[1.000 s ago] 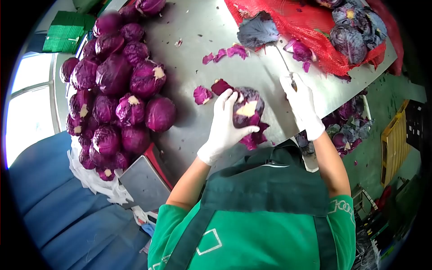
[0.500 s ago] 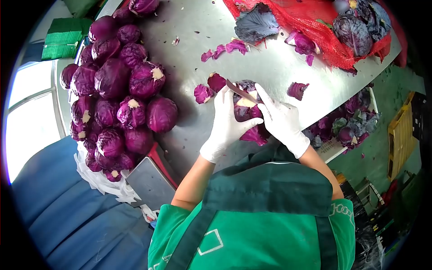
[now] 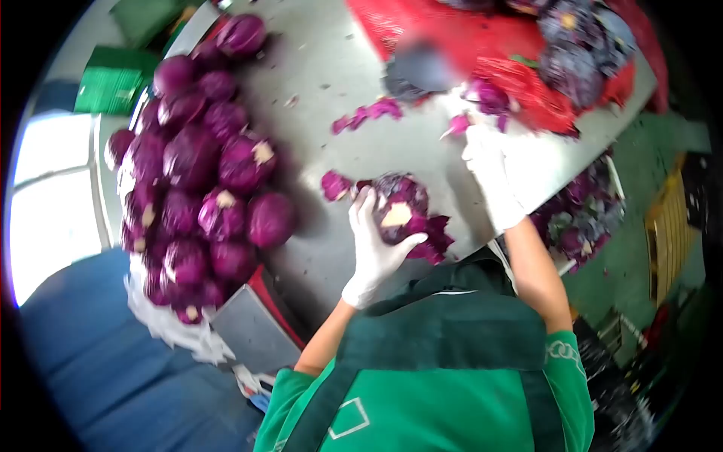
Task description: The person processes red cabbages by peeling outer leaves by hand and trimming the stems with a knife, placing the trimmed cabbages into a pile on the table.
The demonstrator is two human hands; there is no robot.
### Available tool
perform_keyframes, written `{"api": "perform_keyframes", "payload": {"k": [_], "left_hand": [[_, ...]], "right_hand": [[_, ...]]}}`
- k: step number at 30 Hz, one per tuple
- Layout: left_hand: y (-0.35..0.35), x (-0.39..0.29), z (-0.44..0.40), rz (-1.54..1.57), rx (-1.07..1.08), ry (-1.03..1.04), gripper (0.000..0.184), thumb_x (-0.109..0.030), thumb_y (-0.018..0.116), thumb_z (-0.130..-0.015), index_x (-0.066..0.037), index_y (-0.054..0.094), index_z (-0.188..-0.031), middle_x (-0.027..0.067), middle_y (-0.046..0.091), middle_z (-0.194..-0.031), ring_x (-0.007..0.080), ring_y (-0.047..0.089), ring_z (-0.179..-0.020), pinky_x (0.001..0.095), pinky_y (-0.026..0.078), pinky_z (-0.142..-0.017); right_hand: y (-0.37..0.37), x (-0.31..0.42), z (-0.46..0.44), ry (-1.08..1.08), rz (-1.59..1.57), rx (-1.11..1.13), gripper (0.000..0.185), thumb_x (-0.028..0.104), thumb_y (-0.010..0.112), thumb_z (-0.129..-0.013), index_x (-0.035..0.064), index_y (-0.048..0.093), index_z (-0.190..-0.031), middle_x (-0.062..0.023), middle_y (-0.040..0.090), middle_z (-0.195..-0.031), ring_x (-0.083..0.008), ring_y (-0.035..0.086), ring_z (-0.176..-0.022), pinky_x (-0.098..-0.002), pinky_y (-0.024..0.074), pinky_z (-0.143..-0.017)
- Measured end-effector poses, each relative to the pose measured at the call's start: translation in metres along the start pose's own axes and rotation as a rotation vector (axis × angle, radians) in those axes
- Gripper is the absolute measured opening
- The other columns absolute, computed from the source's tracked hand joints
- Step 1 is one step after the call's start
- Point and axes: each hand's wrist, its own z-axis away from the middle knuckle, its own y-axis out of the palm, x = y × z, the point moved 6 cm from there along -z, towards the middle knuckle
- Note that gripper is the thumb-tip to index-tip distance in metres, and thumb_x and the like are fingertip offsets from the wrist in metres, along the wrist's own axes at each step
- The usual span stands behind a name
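In the head view, my white-gloved left hand (image 3: 378, 252) grips a red cabbage (image 3: 410, 197) from its left side, thumb along the near edge. The cabbage rests on the metal table with its pale cut stem end facing up, and loose purple leaves (image 3: 431, 239) lie against its near side. My right hand (image 3: 489, 169), gloved too, reaches out over the table, apart from that cabbage. Its fingers are blurred near a purple leaf scrap (image 3: 458, 124) and a purple cabbage piece (image 3: 488, 96). No knife can be made out now.
Many trimmed red cabbages (image 3: 192, 160) are heaped along the table's left side. A red mesh bag (image 3: 520, 94) with dark cabbages lies at the far right. Beyond the right edge stands a crate of leaves (image 3: 580, 203). Leaf scraps (image 3: 369, 113) dot the metal table (image 3: 309, 98).
My right hand has left the cabbage and moved away, up and to the right. The knife that was over the cabbage is no longer visible there. My left hand stays on the cabbage.
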Motion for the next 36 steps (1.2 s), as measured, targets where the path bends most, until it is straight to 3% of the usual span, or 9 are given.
{"api": "perform_keyframes", "payload": {"k": [1,3,5,11,21,27,30,34,36], "left_hand": [[-0.005,0.003,0.005,0.056,0.008,-0.076,0.109,-0.032,0.092,-0.062,0.002,0.029,-0.144,0.0232,0.035,-0.143,0.0383,0.035,-0.134,0.0476,0.032,-0.112],[-0.014,0.001,-0.001,0.291,0.004,-0.303,0.109,-0.031,0.092,-0.061,0.0,0.028,-0.143,0.0172,0.037,-0.132,0.0293,0.041,-0.126,0.0402,0.035,-0.11],[-0.007,0.015,0.001,0.35,-0.013,-0.266,0.107,-0.03,0.092,-0.061,0.0,0.029,-0.143,0.0173,0.038,-0.132,0.0306,0.042,-0.126,0.0419,0.035,-0.109],[-0.008,0.009,0.0,0.097,-0.021,-0.121,0.109,-0.032,0.093,-0.059,0.0,0.03,-0.143,0.0188,0.037,-0.138,0.0338,0.038,-0.132,0.0422,0.033,-0.113],[-0.003,-0.001,0.008,0.106,0.033,-0.112,0.112,-0.027,0.094,-0.059,-0.004,0.028,-0.147,0.0199,0.03,-0.148,0.0378,0.031,-0.138,0.0451,0.033,-0.114],[-0.004,-0.001,0.011,0.102,-0.003,-0.028,0.111,-0.028,0.095,-0.056,-0.004,0.032,-0.146,0.0194,0.032,-0.148,0.0368,0.033,-0.138,0.0454,0.034,-0.114],[-0.011,0.007,0.015,0.157,-0.015,-0.038,0.111,-0.031,0.095,-0.057,-0.005,0.033,-0.145,0.0186,0.033,-0.149,0.0358,0.033,-0.14,0.0448,0.032,-0.115],[-0.017,0.016,0.01,0.204,0.122,-0.043,0.108,-0.028,0.093,-0.059,-0.009,0.035,-0.147,0.0183,0.03,-0.153,0.0367,0.026,-0.144,0.0468,0.026,-0.118],[-0.026,0.009,-0.003,0.115,0.259,-0.033,0.106,-0.024,0.092,-0.058,-0.013,0.037,-0.149,0.019,0.025,-0.156,0.038,0.021,-0.146,0.0493,0.022,-0.119]], "right_hand": [[0.003,-0.011,-0.006,0.112,-0.384,-0.018,0.044,0.026,0.051,-0.102,0.0069,0.047,-0.141,-0.0076,0.063,-0.075,-0.0163,0.061,-0.065,-0.0324,0.049,-0.055],[0.033,0.084,0.051,-0.002,0.627,0.025,0.058,0.035,0.066,-0.094,0.0025,0.048,-0.138,-0.0046,0.055,-0.068,-0.0125,0.055,-0.063,-0.0286,0.0456,-0.054],[0.061,0.1,0.079,0.047,0.809,0.285,0.074,0.045,0.073,-0.084,0.0031,0.045,-0.138,-0.0124,0.063,-0.08,-0.0241,0.063,-0.072,-0.0375,0.0515,-0.073],[0.074,0.081,0.086,0.29,0.742,0.409,0.058,0.039,0.072,-0.087,0.0032,0.05,-0.128,-0.0174,0.07,-0.098,-0.0275,0.069,-0.087,-0.0379,0.0523,-0.078],[0.064,0.081,0.088,0.431,0.484,0.46,0.041,0.019,0.069,-0.091,-0.0036,0.049,-0.119,-0.013,0.064,-0.081,-0.0139,0.062,-0.062,-0.0293,0.0507,-0.061],[0.036,0.083,0.079,-0.083,1.148,0.223,0.026,0.009,0.058,-0.085,0.0054,0.062,-0.111,-0.0219,0.065,-0.074,-0.0371,0.066,-0.069,-0.041,0.0529,-0.063],[-0.018,0.056,0.045,0.041,0.992,0.057,0.026,0.015,0.062,-0.088,0.0048,0.064,-0.112,-0.0128,0.065,-0.072,-0.0241,0.063,-0.062,-0.0355,0.0523,-0.061],[0.078,0.118,0.067,-0.411,1.008,0.538,0.065,0.025,0.081,-0.078,0.0117,0.056,-0.136,-0.0102,0.058,-0.118,-0.0211,0.057,-0.104,-0.0337,0.0469,-0.094],[0.107,0.127,0.068,-0.387,0.855,0.685,0.057,0.026,0.079,-0.08,0.009,0.059,-0.13,-0.0088,0.06,-0.111,-0.021,0.059,-0.1,-0.0328,0.0479,-0.09]]}}
